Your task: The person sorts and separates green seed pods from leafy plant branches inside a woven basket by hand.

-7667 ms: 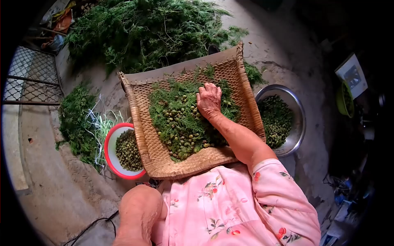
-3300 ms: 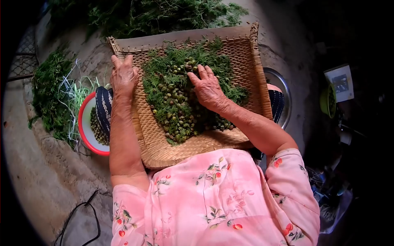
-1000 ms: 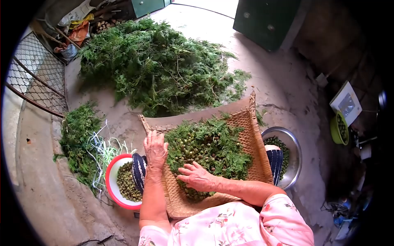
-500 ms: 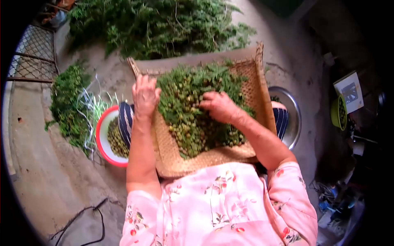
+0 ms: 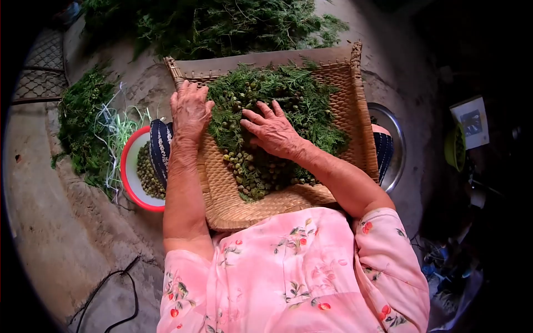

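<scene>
Over tan woven tray [image 5: 225, 210] | right hand [image 5: 276, 135] splayed on feathery green sprigs [image 5: 319, 114] | combing step, I'd say | left hand [image 5: 191, 114], grip unclear | next wants curling

- Left arm [image 5: 183, 191]: stretched forward, nearly straight.
- Left hand [image 5: 190, 111]: back up, fingers bent, thumb out to the side.
- Right arm [image 5: 344, 178]: forearm slants inward, elbow bent.
- Right hand [image 5: 273, 132]: palm down, fingers spread — the 2 hands apart.

No legible writing, labels, numbers or signs.
</scene>
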Motion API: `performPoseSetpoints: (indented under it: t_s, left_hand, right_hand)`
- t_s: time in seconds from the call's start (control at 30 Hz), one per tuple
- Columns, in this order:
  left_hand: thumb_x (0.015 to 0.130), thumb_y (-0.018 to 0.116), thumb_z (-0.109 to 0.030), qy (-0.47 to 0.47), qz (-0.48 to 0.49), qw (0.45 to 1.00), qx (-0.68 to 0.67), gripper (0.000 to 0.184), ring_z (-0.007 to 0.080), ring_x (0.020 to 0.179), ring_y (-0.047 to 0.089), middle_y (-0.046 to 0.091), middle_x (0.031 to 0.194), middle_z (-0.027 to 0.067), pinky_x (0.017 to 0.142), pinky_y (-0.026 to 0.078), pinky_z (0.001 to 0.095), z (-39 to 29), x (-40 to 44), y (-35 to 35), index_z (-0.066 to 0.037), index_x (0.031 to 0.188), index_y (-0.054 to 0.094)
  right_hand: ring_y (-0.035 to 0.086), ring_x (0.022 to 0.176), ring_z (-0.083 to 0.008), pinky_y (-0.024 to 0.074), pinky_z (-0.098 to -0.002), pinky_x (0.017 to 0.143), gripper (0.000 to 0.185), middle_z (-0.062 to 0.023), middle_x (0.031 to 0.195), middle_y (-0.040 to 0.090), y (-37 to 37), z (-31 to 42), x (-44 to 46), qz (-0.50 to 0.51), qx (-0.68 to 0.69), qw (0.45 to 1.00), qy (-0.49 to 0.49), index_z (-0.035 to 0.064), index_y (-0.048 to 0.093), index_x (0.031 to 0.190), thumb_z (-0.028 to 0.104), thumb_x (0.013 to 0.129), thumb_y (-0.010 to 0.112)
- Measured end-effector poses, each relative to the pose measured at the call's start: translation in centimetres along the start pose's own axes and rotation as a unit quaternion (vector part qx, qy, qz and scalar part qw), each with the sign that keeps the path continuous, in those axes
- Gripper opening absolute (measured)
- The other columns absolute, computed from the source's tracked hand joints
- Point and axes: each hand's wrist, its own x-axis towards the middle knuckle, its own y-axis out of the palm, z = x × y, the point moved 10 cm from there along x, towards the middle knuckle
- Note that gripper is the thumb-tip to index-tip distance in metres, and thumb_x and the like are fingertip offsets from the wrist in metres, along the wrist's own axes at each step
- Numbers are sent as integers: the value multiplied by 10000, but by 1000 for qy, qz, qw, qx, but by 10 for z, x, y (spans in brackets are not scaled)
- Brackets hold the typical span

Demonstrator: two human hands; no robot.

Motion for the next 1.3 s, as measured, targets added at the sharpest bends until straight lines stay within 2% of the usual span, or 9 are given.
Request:
performPoseSetpoints:
  t_s: [0.17, 0.37, 0.43, 0.53, 0.63, 0.8, 0.93, 1.13, 1.3]
  left_hand:
    - [785, 639, -239, 2, -14, 1000, 2, 362, 275, 1242, 385, 535, 1193, 97, 1015, 263, 469, 2, 1, 2, -95, 1114, 593]
    - [785, 643, -258, 8, -15, 1000, 3, 367, 255, 1235, 393, 557, 1169, 78, 1008, 276, 457, 0, -1, 0, -114, 1120, 597]
    - [789, 640, -266, 1, -10, 1000, 9, 370, 251, 1238, 389, 557, 1173, 74, 1007, 277, 458, 2, 1, 2, -116, 1125, 596]
    - [794, 635, -288, 3, 0, 1000, 16, 382, 251, 1241, 390, 553, 1193, 68, 1005, 275, 463, 3, 1, 4, -120, 1134, 594]
    - [789, 644, -289, -14, 18, 999, 22, 414, 244, 1258, 387, 548, 1233, 61, 1031, 255, 422, 2, 0, 2, -109, 1158, 589]
    - [797, 642, -300, -16, 22, 999, 38, 421, 241, 1263, 382, 542, 1247, 54, 1024, 263, 426, 3, 2, 6, -113, 1169, 583]
    - [794, 641, -299, -11, 26, 999, 40, 421, 241, 1264, 379, 542, 1246, 50, 1025, 262, 427, 3, 1, 7, -116, 1169, 583]
    - [798, 635, -279, 6, 8, 1000, 11, 362, 257, 1254, 384, 558, 1195, 78, 1005, 266, 479, 1, 0, 4, -129, 1126, 603]
    - [799, 636, -280, 6, 11, 1000, 23, 358, 255, 1252, 385, 559, 1191, 67, 1003, 265, 480, 2, 0, 7, -131, 1122, 602]
  right_hand:
    - [317, 1274, -338, 235, -637, 994, 496, -49, 1348, 396, -2, -25, -10, 67, 0, 996, 54, 160, 485, 1237, 291, 787, 651]
    - [307, 1301, -271, 252, -532, 1038, 489, 0, 1384, 393, -24, -77, -32, 131, -29, 976, 172, 204, 460, 1296, 232, 835, 619]
    - [313, 1299, -288, 256, -511, 1045, 446, -29, 1390, 391, -33, -86, -35, 115, -35, 974, 190, 189, 507, 1260, 210, 831, 626]
    - [357, 1267, -309, 260, -497, 1051, 425, -71, 1380, 398, -56, -61, -30, 24, -58, 988, 143, 154, 532, 1222, 178, 812, 639]
    - [386, 1248, -318, 291, -476, 1045, 383, -133, 1339, 426, -41, 9, -25, -11, 50, 998, -30, 136, 569, 1157, 175, 787, 661]
    - [339, 1264, -333, 254, -548, 1050, 328, -110, 1316, 426, -7, 108, -63, 58, 160, 951, -259, 149, 583, 1087, 230, 771, 618]
    - [308, 1282, -289, 168, -553, 1056, 323, -80, 1301, 431, 5, 101, -59, 98, 151, 943, -280, 159, 592, 1074, 282, 778, 622]
    - [345, 1266, -278, 233, -514, 1062, 307, -76, 1299, 441, -6, 58, -57, -6, 25, 970, -241, 115, 597, 1052, 142, 748, 570]
    - [362, 1246, -289, 237, -539, 1056, 291, -96, 1284, 441, -9, 16, -43, -24, -30, 987, -157, 122, 606, 1056, 158, 769, 575]
